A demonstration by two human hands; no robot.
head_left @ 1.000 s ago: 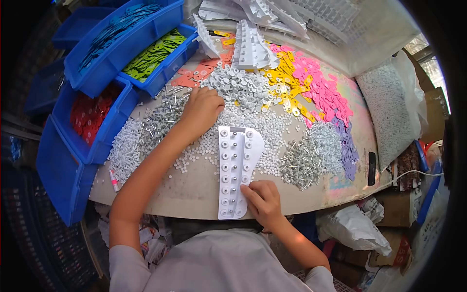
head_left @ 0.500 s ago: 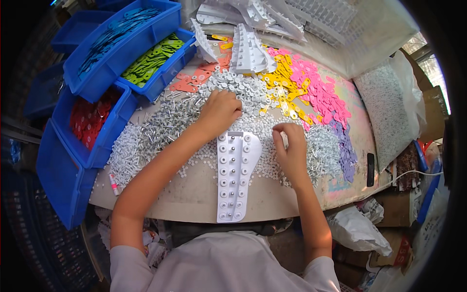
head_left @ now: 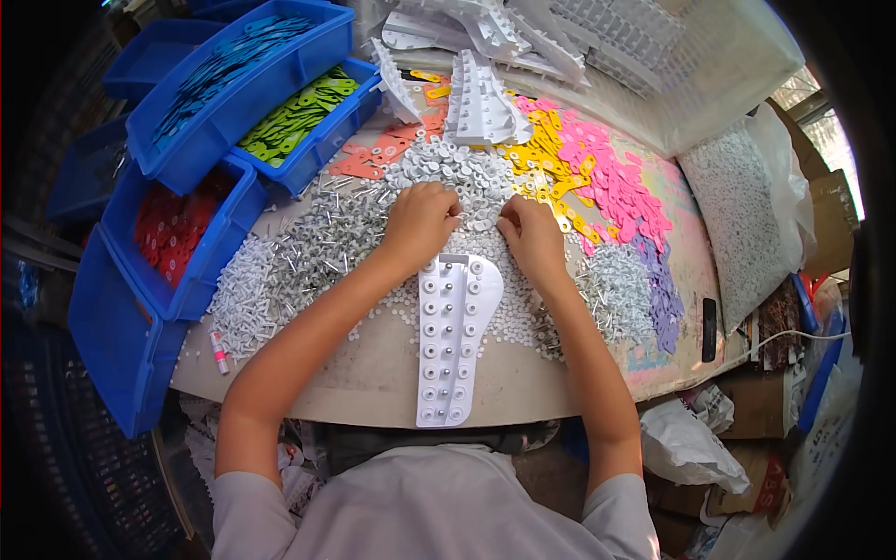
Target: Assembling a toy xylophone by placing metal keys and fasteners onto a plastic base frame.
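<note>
Beige worktable (head_left: 373, 387), head view: the surface lies beneath both hands and carries heaps of loose parts. Blue plastic bins (head_left: 245, 229) stand to the left of the left hand and beyond it.

Left hand (head_left: 417, 224): fingers curled downward at the near edge of a heap of round white plastic caps (head_left: 439, 157). Right hand (head_left: 537, 238): thumb and fingers drawn together at the right edge of that heap, near the left hand but apart from it. Fingertip contents are hidden on both; whether either grasps a part cannot be told.

White plastic plate with a bulged right side (head_left: 456, 345): on the worktable, nearer the body than both hands. It bears 2 rows of round fittings with 1 row of metal pins between them. Neither hand grips it.

Caution: silver metal pins (head_left: 331, 224) left of the left hand and small white beads (head_left: 515, 317) below the right hand adjoin the caps without a partition; a sweeping finger could mix them. The left wrist is close to the plate's far left corner; a bump could shift it. Its near end reaches the table edge, so a pull bodyward could tip it off.

Markings: partial lettering shows on a red-and-brown cardboard box (head_left: 761, 481), well right of the right hand. Pale marks on orange plastic strips (head_left: 359, 167) beyond the left hand are too small to read.
</note>
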